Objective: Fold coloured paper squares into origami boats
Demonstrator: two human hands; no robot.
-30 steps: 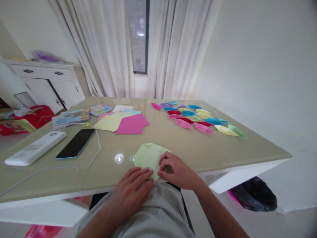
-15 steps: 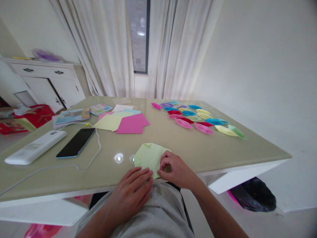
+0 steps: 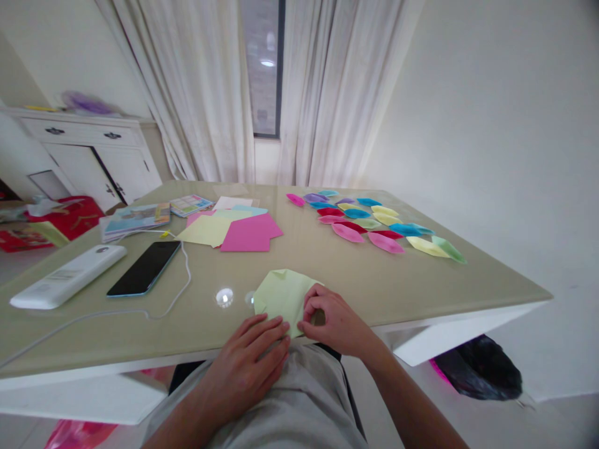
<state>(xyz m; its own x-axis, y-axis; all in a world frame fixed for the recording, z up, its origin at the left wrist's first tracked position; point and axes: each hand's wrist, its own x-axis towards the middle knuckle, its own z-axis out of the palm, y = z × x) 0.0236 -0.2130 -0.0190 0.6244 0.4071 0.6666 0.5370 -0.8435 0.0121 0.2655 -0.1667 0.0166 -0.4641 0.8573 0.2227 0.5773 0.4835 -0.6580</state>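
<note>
A pale green sheet of paper [image 3: 281, 295] with folded corners lies at the table's near edge, in front of my body. Flat and with fingers outstretched, my left hand [image 3: 255, 358] rests its fingertips on the paper's lower left part. My right hand [image 3: 330, 318] is curled at the paper's right edge, thumb and forefinger pinched together on it. The right side of the paper is partly hidden behind that hand.
Several folded paper boats [image 3: 347, 232] in mixed colours stand at the right back. Loose coloured sheets [image 3: 246, 237] lie left of centre, beside booklets [image 3: 140, 218]. A phone [image 3: 144, 269], a white power bank [image 3: 68, 277] and a white cable [image 3: 186, 274] occupy the left side.
</note>
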